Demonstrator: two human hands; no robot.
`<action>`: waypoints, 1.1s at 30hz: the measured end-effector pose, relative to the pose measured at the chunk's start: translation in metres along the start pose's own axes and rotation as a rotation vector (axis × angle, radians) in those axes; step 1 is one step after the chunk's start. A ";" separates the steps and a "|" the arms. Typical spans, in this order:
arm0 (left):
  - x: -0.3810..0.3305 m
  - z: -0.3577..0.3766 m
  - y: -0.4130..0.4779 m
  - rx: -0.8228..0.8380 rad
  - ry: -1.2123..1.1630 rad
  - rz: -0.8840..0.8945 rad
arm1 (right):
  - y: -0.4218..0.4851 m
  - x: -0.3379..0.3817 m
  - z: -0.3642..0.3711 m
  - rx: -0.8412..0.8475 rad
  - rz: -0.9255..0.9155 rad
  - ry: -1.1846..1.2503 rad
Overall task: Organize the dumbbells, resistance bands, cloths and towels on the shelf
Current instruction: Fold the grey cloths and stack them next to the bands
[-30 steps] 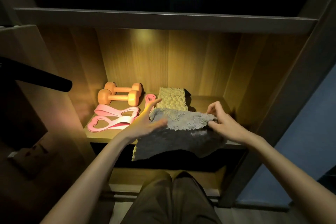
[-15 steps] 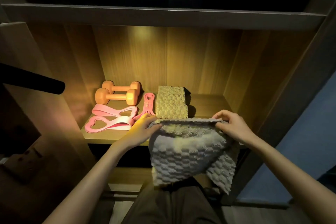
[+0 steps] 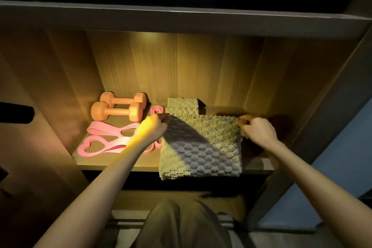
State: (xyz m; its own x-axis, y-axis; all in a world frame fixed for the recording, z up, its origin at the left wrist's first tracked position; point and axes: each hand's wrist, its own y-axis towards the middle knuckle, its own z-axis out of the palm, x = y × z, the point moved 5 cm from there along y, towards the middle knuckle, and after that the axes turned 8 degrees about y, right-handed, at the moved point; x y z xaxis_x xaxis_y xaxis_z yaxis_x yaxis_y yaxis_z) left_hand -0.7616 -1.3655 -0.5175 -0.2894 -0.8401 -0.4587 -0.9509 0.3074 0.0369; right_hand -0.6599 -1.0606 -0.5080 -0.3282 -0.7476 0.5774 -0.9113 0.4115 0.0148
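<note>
A grey checkered towel (image 3: 201, 147) lies spread on the wooden shelf (image 3: 112, 162), its front edge hanging just over the shelf lip. My left hand (image 3: 154, 130) pinches its far left corner and my right hand (image 3: 258, 129) pinches its far right corner. Behind it sits a folded towel (image 3: 182, 105) of the same weave. Two orange dumbbells (image 3: 118, 109) lie side by side at the back left. Pink resistance bands (image 3: 108, 139) with heart-shaped loops lie in front of them, partly under my left wrist.
The shelf is a lit wooden cubby with side walls and a board (image 3: 181, 20) overhead. Bare shelf surface shows to the right of the towel (image 3: 255, 159). A dark bar (image 3: 16, 111) juts in at the left. My knees (image 3: 181, 225) are below the shelf.
The towel was hanging in front of the shelf from both hands; both hands have moved forward and laid it flat on the shelf, still holding its far corners.
</note>
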 end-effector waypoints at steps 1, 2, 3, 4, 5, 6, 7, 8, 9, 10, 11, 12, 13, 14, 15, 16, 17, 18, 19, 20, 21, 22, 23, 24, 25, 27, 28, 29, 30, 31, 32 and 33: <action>-0.003 0.003 0.004 0.044 -0.149 -0.024 | 0.007 -0.001 0.001 0.045 0.044 0.055; -0.006 0.006 0.007 0.100 -0.347 -0.058 | 0.014 0.000 0.005 0.103 0.060 0.146; -0.007 0.011 0.011 0.144 -0.549 -0.092 | 0.021 0.002 0.009 0.135 0.050 0.278; -0.008 0.014 0.016 0.163 -0.686 -0.112 | 0.026 0.005 0.011 0.143 0.035 0.435; -0.007 0.017 0.022 0.176 -0.769 -0.117 | 0.030 0.008 0.012 0.128 0.024 0.563; -0.008 0.020 0.026 0.190 -0.807 -0.111 | 0.034 0.009 0.012 0.106 0.017 0.606; -0.009 0.024 0.029 0.209 -0.838 -0.108 | 0.038 0.009 0.015 0.091 0.012 0.601; -0.009 0.027 0.032 0.225 -0.846 -0.108 | 0.043 0.007 0.019 0.083 0.010 0.573; -0.007 0.031 0.036 0.235 -0.855 -0.100 | 0.048 0.003 0.024 0.081 0.014 0.562; -0.007 0.033 0.037 0.240 -0.846 -0.088 | 0.050 0.000 0.027 0.089 0.024 0.554; -0.005 0.035 0.039 0.233 -0.835 -0.074 | 0.052 -0.005 0.031 0.094 0.029 0.544; -0.003 0.037 0.039 0.223 -0.820 -0.066 | 0.053 -0.008 0.034 0.097 0.035 0.532; 0.000 0.040 0.039 0.215 -0.820 -0.066 | 0.053 -0.011 0.037 0.098 0.036 0.524; 0.002 0.041 0.037 0.210 -0.822 -0.080 | 0.052 -0.014 0.040 0.108 0.045 0.521; 0.004 0.043 0.035 0.211 -0.832 -0.087 | 0.049 -0.015 0.042 0.120 0.045 0.525; 0.005 0.044 0.031 0.217 -0.832 -0.087 | 0.046 -0.018 0.045 0.131 0.050 0.530; 0.007 0.047 0.027 0.231 -0.839 -0.074 | 0.042 -0.021 0.047 0.138 0.047 0.535; 0.008 0.048 0.022 0.247 -0.840 -0.066 | 0.037 -0.024 0.047 0.144 0.046 0.537; 0.010 0.049 0.015 0.256 -0.845 -0.060 | 0.031 -0.028 0.047 0.150 0.049 0.542; 0.012 0.050 0.009 0.256 -0.832 -0.058 | 0.025 -0.032 0.048 0.150 0.062 0.546; 0.015 0.051 0.002 0.244 -0.818 -0.047 | 0.019 -0.038 0.048 0.153 0.071 0.547; 0.018 0.053 -0.004 0.227 -0.777 -0.028 | 0.013 -0.042 0.049 0.161 0.071 0.547; 0.019 0.054 -0.011 0.212 -0.741 -0.001 | 0.007 -0.046 0.051 0.166 0.052 0.546; 0.021 0.056 -0.017 0.207 -0.702 0.023 | 0.000 -0.049 0.052 0.164 0.029 0.548; 0.021 0.057 -0.024 0.212 -0.688 0.037 | -0.008 -0.049 0.051 0.157 0.003 0.548; 0.020 0.060 -0.039 0.236 -0.698 0.035 | -0.025 -0.050 0.049 0.142 -0.038 0.553; 0.021 0.064 -0.046 0.251 -0.722 0.027 | -0.033 -0.049 0.049 0.137 -0.061 0.557; 0.021 0.067 -0.053 0.268 -0.758 0.014 | -0.040 -0.050 0.049 0.137 -0.086 0.556; 0.023 0.072 -0.059 0.281 -0.794 -0.009 | -0.047 -0.051 0.051 0.139 -0.105 0.562; 0.025 0.076 -0.063 0.279 -0.812 -0.024 | -0.053 -0.051 0.052 0.149 -0.120 0.567; 0.028 0.079 -0.065 0.251 -0.785 -0.038 | -0.057 -0.051 0.054 0.164 -0.136 0.566; 0.030 0.081 -0.066 0.202 -0.706 -0.028 | -0.061 -0.052 0.056 0.178 -0.149 0.544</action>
State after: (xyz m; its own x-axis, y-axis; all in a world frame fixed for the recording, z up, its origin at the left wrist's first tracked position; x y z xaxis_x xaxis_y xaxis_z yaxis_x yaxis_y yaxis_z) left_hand -0.6984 -1.3753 -0.6053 -0.0607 -0.3816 -0.9223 -0.8982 0.4240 -0.1163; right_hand -0.6010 -1.0761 -0.5848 -0.0615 -0.3970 0.9157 -0.9809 0.1934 0.0180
